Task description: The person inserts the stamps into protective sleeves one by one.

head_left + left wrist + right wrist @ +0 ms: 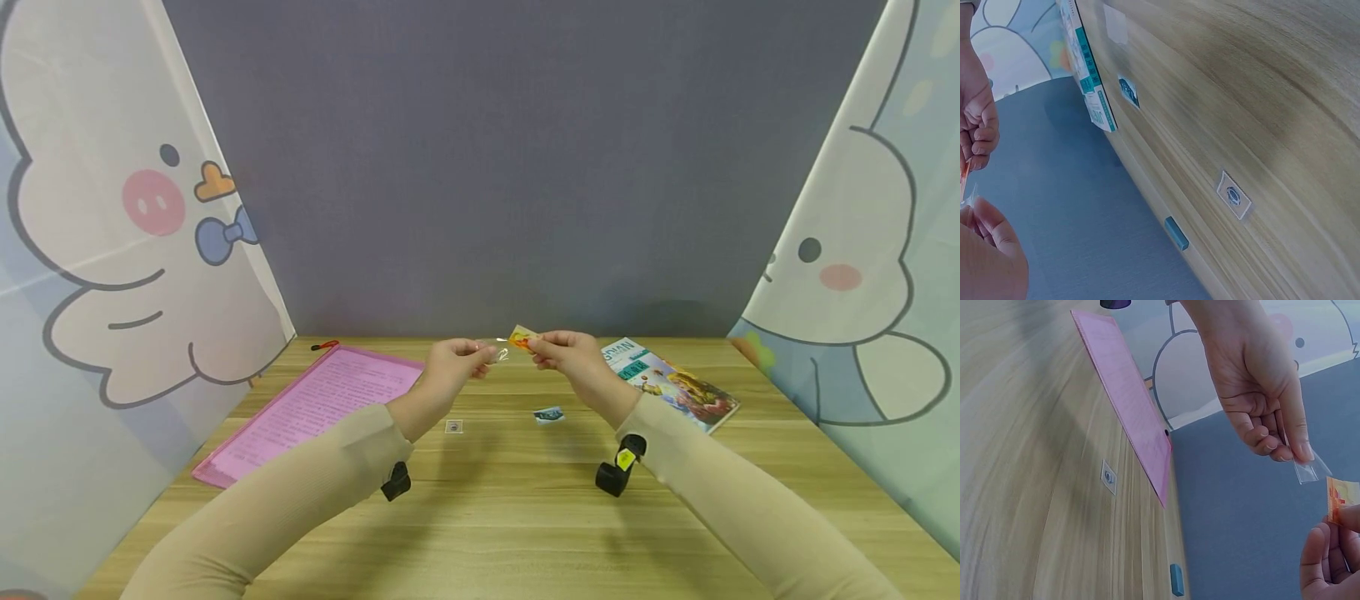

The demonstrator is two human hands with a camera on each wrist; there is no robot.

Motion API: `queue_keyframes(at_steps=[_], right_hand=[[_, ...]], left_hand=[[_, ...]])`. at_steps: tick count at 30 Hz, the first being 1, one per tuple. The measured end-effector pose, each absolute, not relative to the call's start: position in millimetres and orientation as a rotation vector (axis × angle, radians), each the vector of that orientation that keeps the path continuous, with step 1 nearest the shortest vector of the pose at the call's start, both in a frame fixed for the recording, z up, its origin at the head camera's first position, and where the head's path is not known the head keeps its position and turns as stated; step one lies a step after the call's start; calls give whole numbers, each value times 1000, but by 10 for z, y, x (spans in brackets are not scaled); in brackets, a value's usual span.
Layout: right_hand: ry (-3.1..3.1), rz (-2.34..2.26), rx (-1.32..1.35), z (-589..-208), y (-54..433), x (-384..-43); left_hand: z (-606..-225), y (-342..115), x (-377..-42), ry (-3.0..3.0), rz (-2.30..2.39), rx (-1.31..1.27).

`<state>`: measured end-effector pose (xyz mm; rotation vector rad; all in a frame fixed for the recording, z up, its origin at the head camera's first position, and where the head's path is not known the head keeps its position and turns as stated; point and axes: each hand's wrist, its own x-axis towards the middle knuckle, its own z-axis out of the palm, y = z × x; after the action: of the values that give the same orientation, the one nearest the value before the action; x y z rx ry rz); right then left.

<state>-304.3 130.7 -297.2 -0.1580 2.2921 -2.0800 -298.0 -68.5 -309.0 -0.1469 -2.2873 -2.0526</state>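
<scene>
Both hands are raised over the far part of the table, fingertips close together. The left hand (pixel 444 372) pinches a small clear plastic sleeve (pixel 1311 470) between thumb and fingers. Opposite it, the right hand (pixel 576 360) holds an orange and yellow stamp (pixel 521 337) by one edge, its near corner right by the sleeve's mouth in the right wrist view. On the wood below lie a pale stamp with a dark round print (pixel 1233 194) and a blue landscape stamp (pixel 1128 92).
A pink document pouch (pixel 322 408) with printed paper lies at the left. At the right is a colourful book (pixel 675 387). A small blue block (pixel 1177 233) sits near the table's far edge, before a grey panel (pixel 510 167). Cartoon-printed curtains hang on both sides.
</scene>
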Motion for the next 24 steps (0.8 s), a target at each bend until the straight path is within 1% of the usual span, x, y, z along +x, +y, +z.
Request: queue_keyframes(at_steps=[20,24], right_hand=[[2304,-2116,-182,-3038,1229,-3026],[2316,-2094,-152,-3046,1218,-3025]], left_hand=[[-3065,-692,-2933,-2262,-2089,-126],[-3070,-702,-2933,-2259,-2096,-125]])
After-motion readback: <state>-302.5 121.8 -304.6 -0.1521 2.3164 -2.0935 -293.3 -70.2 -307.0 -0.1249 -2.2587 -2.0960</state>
